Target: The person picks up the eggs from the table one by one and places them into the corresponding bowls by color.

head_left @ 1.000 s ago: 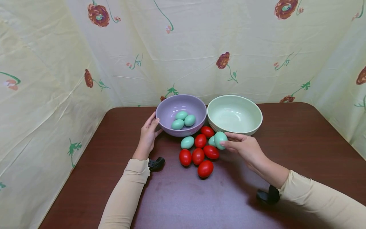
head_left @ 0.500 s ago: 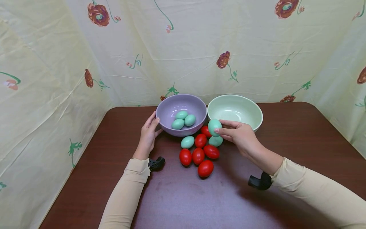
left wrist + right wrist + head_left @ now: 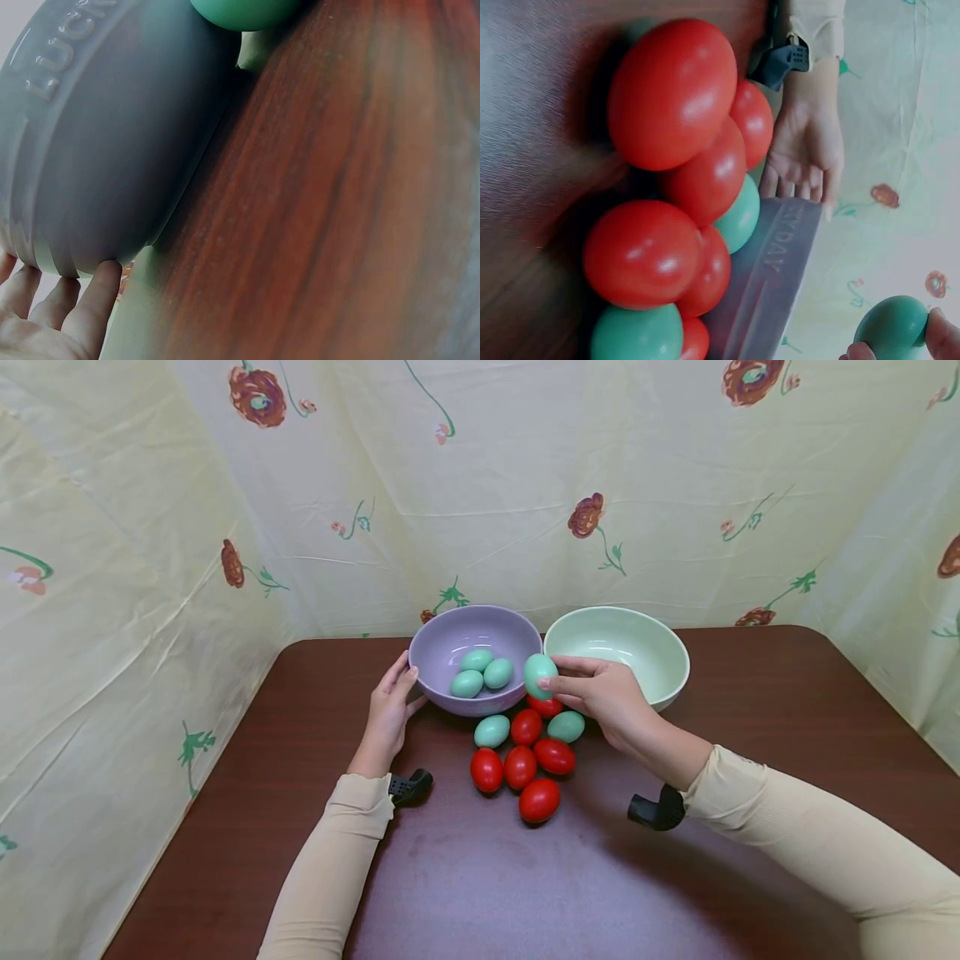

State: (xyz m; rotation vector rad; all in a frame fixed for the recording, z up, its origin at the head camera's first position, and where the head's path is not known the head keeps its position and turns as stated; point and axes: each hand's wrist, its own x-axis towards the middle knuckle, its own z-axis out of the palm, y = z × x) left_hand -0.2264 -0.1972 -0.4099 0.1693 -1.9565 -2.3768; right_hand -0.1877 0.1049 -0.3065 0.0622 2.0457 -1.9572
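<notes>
My left hand holds the left side of the purple bowl, with fingers spread along its outer wall and a digit at the rim. Three pale green eggs lie inside that bowl. In my right hand another green egg is pinched between thumb and fingers, raised at the purple bowl's right rim. The right wrist view shows this same held egg at the lower right. Below the bowls lies a cluster of several red eggs, with a green egg on its left and another on its right.
A pale green bowl stands beside the purple one, partly covered by my right hand. Both bowls are near the far edge of the dark wooden table. Flowered cloth hangs behind. A black wrist mount sits under my left sleeve.
My right hand has lifted a green egg from beside the other green egg at the cluster's right and carried it up and left to the purple bowl's rim. The left hand stays put.
</notes>
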